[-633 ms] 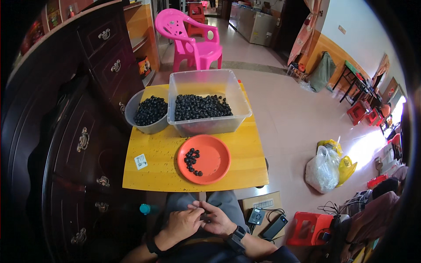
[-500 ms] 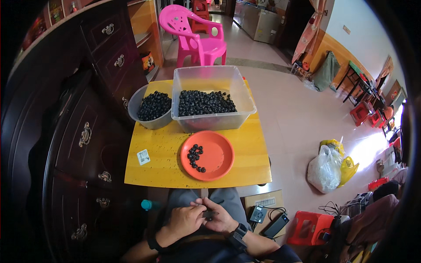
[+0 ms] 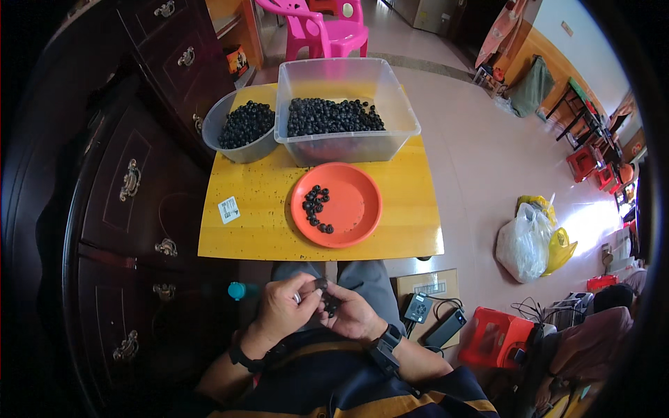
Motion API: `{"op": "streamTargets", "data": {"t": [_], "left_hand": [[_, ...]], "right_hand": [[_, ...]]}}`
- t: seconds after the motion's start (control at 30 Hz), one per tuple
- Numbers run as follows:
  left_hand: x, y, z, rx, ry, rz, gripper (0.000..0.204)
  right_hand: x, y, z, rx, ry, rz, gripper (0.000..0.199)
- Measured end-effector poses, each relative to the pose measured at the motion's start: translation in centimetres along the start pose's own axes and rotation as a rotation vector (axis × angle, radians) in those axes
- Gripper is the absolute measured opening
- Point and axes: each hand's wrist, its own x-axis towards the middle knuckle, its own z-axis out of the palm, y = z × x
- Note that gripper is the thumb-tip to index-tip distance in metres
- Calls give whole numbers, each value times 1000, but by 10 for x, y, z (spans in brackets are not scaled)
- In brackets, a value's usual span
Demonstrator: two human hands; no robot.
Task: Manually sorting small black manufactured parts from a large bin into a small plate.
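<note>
Nearest: a dark piece (image 3: 320,283) is being pinched between the fingertips of the left hand (image 3: 282,306) and the thumb of the right hand (image 3: 354,315), above the lap. Its ends are being covered by the fingers, so long axis and pointing direction: cannot tell. Dark pellets (image 3: 332,304) are being cupped in the curled right hand just below it; count unclear. Both hands are being held close together, in front of the surface.

A teal cap (image 3: 237,290) is being seen to the left of the legs. To the right, a grey device (image 3: 418,307) and a black brick (image 3: 444,327) are being carried on a cardboard box (image 3: 449,282).

On the yellow surface (image 3: 258,230), an orange plate (image 3: 348,202) is being supported near the front edge. Dark round pieces (image 3: 313,202) are being held along its left side, in a curve opening rightward. A white label (image 3: 228,210) is being shown to its left, slightly tilted.

Behind the plate, more dark round pieces are being contained in a clear rectangular tub (image 3: 348,144), long side running left-right, and in a round tub (image 3: 244,152) just left of it.

Farther: a pink chair (image 3: 345,35) is being partly cropped.
</note>
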Motion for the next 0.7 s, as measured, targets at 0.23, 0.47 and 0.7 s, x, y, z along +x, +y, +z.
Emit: {"op": "streamTargets", "data": {"t": [0.23, 0.47, 0.7], "left_hand": [[0, -5, -5, 14, 59, -18, 8], [-5, -11, 3, 59, 81, 14, 12], [-10, -18, 5, 368, 17, 175, 15]], "right_hand": [[-5, 2, 41, -292, 149, -144, 19], [-1, 5, 33, -322, 150, -180, 16], [-3, 8, 34, -385, 262, -260, 9]]}}
